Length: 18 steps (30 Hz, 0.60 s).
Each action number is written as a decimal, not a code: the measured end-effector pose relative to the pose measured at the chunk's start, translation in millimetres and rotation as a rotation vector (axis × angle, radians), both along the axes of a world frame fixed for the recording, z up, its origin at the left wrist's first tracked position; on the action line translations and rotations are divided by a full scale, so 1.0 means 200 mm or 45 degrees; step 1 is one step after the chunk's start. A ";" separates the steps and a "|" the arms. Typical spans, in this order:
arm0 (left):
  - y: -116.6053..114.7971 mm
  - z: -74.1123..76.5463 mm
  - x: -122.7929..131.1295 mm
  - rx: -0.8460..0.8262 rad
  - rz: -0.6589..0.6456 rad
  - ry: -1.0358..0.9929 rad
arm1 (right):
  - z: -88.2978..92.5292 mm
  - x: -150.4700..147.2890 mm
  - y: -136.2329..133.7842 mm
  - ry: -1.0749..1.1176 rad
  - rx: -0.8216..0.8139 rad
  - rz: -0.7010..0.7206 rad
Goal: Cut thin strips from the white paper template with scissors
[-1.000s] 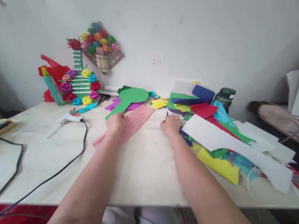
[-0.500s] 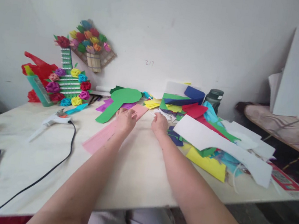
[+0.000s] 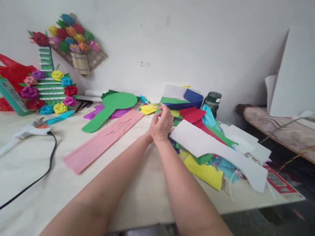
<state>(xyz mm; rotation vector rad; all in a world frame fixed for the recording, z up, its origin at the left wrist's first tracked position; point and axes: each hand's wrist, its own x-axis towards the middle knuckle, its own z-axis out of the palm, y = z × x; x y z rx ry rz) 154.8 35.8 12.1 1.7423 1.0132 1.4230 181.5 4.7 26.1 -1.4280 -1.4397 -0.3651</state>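
My right hand and my left hand are together over the table, beside the paper pile. The right fingers are bent and closed; whatever may be in them is hidden. Most of the left fingers are covered by the right hand. To their left, a long strip of pink crepe paper lies flat with neither hand on it. Beyond that strip is a green paper guitar-shaped cutout over purple paper. Yellow paper pieces lie just behind the hands.
A white guitar-shaped sheet tops coloured scraps on the right, with yellow paper below. A dark bottle stands behind. On the left are a glue gun with a black cord, a teal glue bottle and a flower-trimmed guitar.
My left hand has left the pink strip and moved right to meet my right hand. The pink strip now lies uncovered. The view has turned to the right.
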 end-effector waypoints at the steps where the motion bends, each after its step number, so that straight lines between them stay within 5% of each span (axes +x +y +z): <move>1: -0.02 0.02 0.03 0.014 -0.020 -0.074 | 0.00 0.00 0.00 -0.021 0.027 0.014; 5: -0.10 0.08 0.08 -0.036 -0.142 -0.454 | 0.01 -0.01 -0.01 -0.084 0.113 0.081; 13: -0.08 0.07 0.05 -0.057 -0.217 -0.626 | 0.02 -0.02 -0.01 -0.121 0.147 0.100; 18: -0.08 0.05 0.04 0.124 -0.025 -0.473 | 0.03 -0.06 -0.02 -0.159 0.229 0.157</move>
